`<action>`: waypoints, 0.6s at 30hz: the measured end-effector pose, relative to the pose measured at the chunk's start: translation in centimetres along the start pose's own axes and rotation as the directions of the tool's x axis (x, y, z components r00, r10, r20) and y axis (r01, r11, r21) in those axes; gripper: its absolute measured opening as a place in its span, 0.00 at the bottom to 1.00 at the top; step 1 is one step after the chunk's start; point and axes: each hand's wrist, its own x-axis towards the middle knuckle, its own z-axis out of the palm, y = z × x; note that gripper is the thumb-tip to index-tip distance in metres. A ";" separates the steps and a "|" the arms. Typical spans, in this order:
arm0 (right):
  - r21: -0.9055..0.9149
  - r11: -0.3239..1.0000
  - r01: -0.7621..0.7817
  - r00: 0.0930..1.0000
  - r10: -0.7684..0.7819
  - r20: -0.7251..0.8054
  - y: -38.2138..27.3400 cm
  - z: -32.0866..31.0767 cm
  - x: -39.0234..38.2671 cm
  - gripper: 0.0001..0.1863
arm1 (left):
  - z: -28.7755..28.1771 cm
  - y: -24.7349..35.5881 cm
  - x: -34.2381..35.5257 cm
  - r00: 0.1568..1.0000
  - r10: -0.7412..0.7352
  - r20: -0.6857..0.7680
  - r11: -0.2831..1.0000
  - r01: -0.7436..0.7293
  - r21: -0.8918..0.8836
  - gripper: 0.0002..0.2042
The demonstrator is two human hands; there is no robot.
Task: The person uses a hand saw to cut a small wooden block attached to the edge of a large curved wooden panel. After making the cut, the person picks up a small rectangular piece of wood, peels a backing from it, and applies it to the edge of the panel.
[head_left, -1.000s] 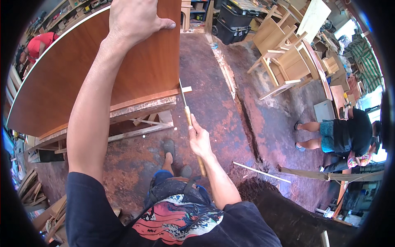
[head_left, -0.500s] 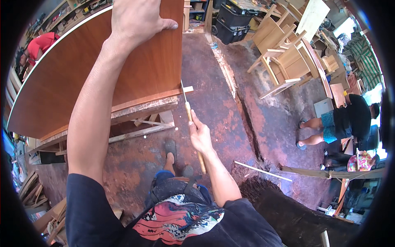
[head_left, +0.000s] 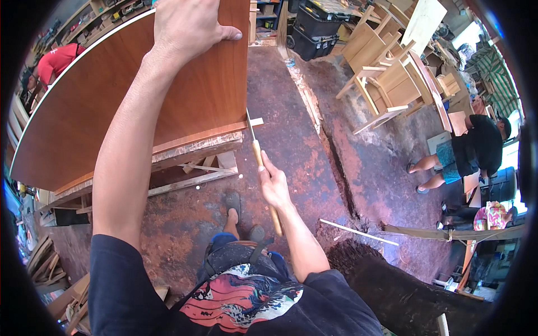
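Note:
My left hand (head_left: 188, 28) lies on the reddish-brown curved panel (head_left: 84, 117), thumb stretched out flat; the fingertips are cut off by the frame's top. The panel rests on a rough wooden trestle (head_left: 196, 150). My right hand (head_left: 274, 185) is closed round the long pale handle (head_left: 257, 149) of a tool with a narrow metal blade (head_left: 251, 124). The blade is at the panel's right edge, beside a short pale strip (head_left: 256, 121) that sticks out past it; whether it touches cannot be made out.
Light wooden chairs (head_left: 381, 89) and black bins (head_left: 314, 28) stand behind. A grooved floor (head_left: 302, 168) holds a pale stick (head_left: 358, 232). A dark-shirted person (head_left: 476, 145), another in a floral top (head_left: 490, 218), and a red-shirted person (head_left: 56, 64) are around. Scrap wood (head_left: 47, 263) lies left.
My hands and the tool have shifted very slightly right in the picture, keeping their holds. The dark-shirted person at right has moved farther back, revealing more of the person in the floral top.

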 end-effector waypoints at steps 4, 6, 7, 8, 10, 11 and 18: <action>0.032 0.995 0.094 0.996 -0.094 -0.010 1.9 -0.1 -0.3 0.27 | -0.8 0.7 -0.1 0.996 0.042 -0.081 0.999 -0.042 -0.005 0.35; 0.049 0.996 0.071 0.997 -0.071 -0.004 1.6 -0.1 0.2 0.27 | -1.1 0.9 -0.1 0.995 0.051 -0.084 0.999 -0.050 0.006 0.35; 0.033 0.998 0.061 0.998 -0.060 -0.002 1.1 0.1 0.8 0.27 | -0.9 0.8 -0.1 0.997 0.039 -0.067 0.999 -0.041 -0.030 0.36; 0.017 0.999 0.050 0.999 -0.049 -0.002 0.7 0.1 1.0 0.27 | -0.7 0.7 -0.1 0.998 0.028 -0.049 0.997 -0.032 -0.066 0.36; 0.003 0.999 0.048 0.999 -0.048 -0.005 0.2 0.1 0.8 0.27 | -0.4 0.3 -0.3 0.998 0.030 -0.054 0.998 -0.032 -0.045 0.36; -0.011 0.999 0.046 0.999 -0.046 -0.010 0.0 0.1 0.6 0.27 | -0.3 0.2 -0.3 0.998 0.031 -0.060 0.999 -0.032 -0.025 0.36; -0.014 0.994 0.111 0.994 -0.111 -0.023 1.8 0.1 0.3 0.27 | -0.7 0.5 0.0 0.988 0.076 -0.133 0.997 -0.074 0.018 0.37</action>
